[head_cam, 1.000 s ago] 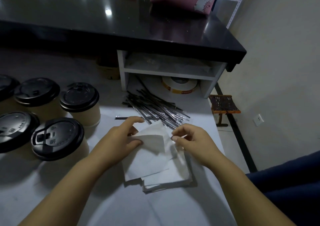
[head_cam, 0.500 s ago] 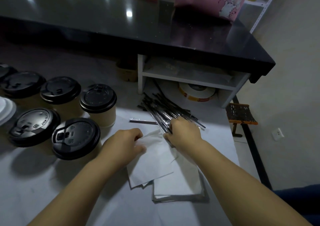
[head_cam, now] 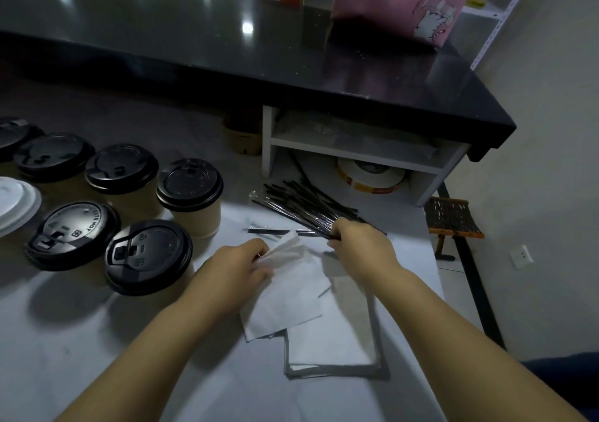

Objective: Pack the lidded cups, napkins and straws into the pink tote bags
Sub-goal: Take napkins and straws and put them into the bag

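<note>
My left hand point(head_cam: 235, 267) pinches the near corner of a white napkin point(head_cam: 285, 295) that lies askew on the napkin stack point(head_cam: 337, 340). My right hand point(head_cam: 359, 246) is closed on the near end of the pile of black wrapped straws point(head_cam: 301, 204), just behind the napkins. Several brown paper cups with black lids point(head_cam: 189, 183) stand to the left on the white table. A pink tote bag point(head_cam: 398, 3) stands upright on the black counter at the back right.
The black counter point(head_cam: 227, 49) overhangs a white shelf unit point(head_cam: 350, 152) holding a tape roll point(head_cam: 369, 175). A stack of white lids point(head_cam: 14, 204) sits at the left edge. The table's right edge drops to the floor, where a small wooden stool point(head_cam: 452, 217) stands.
My right hand left the napkin, reached forward and closed on the straws. My left hand keeps hold of the napkin corner. The view shifted so more cups show on the left.
</note>
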The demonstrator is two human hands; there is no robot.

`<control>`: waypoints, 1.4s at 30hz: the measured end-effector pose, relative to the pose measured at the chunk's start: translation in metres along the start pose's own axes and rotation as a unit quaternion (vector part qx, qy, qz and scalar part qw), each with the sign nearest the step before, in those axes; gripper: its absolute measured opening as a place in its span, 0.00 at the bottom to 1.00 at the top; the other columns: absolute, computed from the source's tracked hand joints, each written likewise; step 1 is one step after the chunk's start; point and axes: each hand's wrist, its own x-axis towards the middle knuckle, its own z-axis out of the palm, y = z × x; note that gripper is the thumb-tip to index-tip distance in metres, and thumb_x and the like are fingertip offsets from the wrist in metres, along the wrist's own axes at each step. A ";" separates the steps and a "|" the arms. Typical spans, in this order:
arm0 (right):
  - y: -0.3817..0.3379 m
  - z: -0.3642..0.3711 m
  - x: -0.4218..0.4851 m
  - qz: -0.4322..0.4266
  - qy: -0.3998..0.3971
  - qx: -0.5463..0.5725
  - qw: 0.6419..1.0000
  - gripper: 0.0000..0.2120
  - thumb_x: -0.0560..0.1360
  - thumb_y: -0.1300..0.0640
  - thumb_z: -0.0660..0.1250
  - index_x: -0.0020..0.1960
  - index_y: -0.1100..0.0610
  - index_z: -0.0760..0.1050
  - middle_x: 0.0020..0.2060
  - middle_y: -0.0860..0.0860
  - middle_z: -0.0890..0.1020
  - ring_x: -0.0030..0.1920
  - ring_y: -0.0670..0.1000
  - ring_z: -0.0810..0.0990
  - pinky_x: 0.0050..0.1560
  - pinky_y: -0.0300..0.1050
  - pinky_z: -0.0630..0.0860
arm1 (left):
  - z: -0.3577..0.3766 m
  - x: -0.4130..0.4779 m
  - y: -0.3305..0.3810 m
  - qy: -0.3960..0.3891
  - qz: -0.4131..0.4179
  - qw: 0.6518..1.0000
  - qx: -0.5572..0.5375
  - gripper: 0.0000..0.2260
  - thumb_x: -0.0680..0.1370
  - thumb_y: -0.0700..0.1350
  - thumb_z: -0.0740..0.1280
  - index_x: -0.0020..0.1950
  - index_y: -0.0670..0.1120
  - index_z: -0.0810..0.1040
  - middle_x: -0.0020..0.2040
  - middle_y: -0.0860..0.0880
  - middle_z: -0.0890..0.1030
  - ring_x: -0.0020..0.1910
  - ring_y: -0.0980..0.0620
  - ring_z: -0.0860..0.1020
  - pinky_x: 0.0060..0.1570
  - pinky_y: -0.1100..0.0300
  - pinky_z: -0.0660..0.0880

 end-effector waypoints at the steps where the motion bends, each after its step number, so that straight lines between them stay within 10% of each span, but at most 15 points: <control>1: 0.002 -0.005 -0.002 -0.001 0.012 0.025 1.000 0.05 0.78 0.52 0.62 0.49 0.54 0.72 0.45 0.52 0.79 0.45 0.55 0.75 0.38 0.46 0.68 | -0.003 -0.002 0.003 0.010 0.013 1.000 -0.006 0.05 0.74 0.48 0.67 0.44 0.51 0.72 0.37 0.52 0.75 0.40 0.48 0.73 0.34 0.58 0.63; 9: -0.014 -0.063 -0.025 -0.024 0.198 0.217 0.956 0.03 0.72 0.57 0.72 0.44 0.55 0.79 0.35 0.46 0.80 0.39 0.48 0.79 0.42 0.50 0.78 | -0.060 -0.024 0.029 0.108 0.135 0.982 -0.082 0.02 0.74 0.46 0.67 0.42 0.54 0.76 0.35 0.57 0.79 0.37 0.58 0.76 0.34 0.61 0.72; 15: -0.066 -0.094 -0.042 -0.054 0.266 0.266 0.925 0.05 0.69 0.58 0.74 0.42 0.55 0.79 0.33 0.41 0.79 0.39 0.40 0.78 0.39 0.33 0.74 | -0.126 -0.054 0.023 0.174 0.189 0.964 -0.074 0.03 0.74 0.45 0.67 0.43 0.54 0.77 0.37 0.60 0.79 0.38 0.60 0.76 0.35 0.67 0.71; 42: -0.466 -0.069 -0.018 -0.219 0.271 0.307 0.886 0.02 0.72 0.57 0.72 0.43 0.52 0.79 0.34 0.43 0.80 0.38 0.40 0.78 0.39 0.30 0.74 | -0.407 -0.198 -0.262 0.379 0.124 0.913 0.090 0.06 0.75 0.36 0.64 0.45 0.46 0.77 0.34 0.50 0.77 0.31 0.59 0.74 0.29 0.67 0.63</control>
